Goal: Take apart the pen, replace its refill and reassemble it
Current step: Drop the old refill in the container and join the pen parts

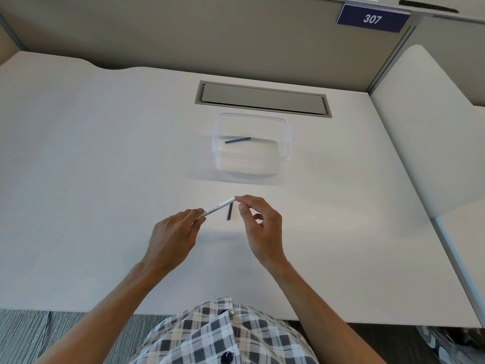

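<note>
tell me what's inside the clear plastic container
One thin dark blue refill lies on the floor of the clear plastic container, near its far side. Nothing else shows inside; the walls are transparent, so nothing is hidden.

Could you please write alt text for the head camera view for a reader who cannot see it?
Two bare hands hold a white pen barrel above a white desk, left hand at one end, right hand at the other. A short dark piece lies on the desk below; a dark refill lies in a clear container behind.
</note>
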{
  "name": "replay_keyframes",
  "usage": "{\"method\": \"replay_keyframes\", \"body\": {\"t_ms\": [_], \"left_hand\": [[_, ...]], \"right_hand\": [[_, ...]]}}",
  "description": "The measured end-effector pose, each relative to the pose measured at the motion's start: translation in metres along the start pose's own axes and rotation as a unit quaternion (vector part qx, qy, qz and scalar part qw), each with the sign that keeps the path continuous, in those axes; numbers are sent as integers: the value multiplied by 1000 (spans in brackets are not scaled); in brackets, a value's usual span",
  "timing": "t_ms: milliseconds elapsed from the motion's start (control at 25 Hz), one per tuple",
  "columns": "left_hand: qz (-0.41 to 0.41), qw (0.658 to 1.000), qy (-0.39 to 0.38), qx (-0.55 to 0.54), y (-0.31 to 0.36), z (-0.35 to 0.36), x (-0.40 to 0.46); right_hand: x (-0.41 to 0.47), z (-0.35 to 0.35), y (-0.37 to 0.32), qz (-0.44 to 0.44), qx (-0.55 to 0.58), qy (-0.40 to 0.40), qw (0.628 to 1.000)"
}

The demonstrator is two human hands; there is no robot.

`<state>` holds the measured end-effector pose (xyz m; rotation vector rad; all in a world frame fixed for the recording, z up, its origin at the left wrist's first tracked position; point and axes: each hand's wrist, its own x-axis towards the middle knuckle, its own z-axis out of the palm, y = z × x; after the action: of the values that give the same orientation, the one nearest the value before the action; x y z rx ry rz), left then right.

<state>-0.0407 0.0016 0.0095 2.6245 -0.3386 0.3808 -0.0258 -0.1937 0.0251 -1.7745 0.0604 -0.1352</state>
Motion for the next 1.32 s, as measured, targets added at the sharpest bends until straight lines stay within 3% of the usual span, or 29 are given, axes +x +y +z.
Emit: {"method": "replay_keyframes", "body": {"t_ms": [280, 480, 640, 800, 1160, 1320], "left_hand": [[-3, 1000, -5, 13, -2, 1, 0], [-7, 1000, -3, 21, -3, 0, 0], [-6, 1000, -2, 29, -6, -1, 1], [0, 999, -4, 34, -6, -1, 0], [-13, 999, -9, 30, -6, -1, -1], [-106, 994, -4, -37, -5, 2, 0]], "right_hand": [[3, 3, 3, -8, -12, -9, 1000], [8, 6, 19, 28, -41, 26, 998], [13, 10, 32, 67, -179, -2, 982], [16, 21, 39, 36, -319, -32, 947], [23, 34, 43, 18, -402, -37, 915], [22, 32, 42, 21, -407, -49, 912]]}}
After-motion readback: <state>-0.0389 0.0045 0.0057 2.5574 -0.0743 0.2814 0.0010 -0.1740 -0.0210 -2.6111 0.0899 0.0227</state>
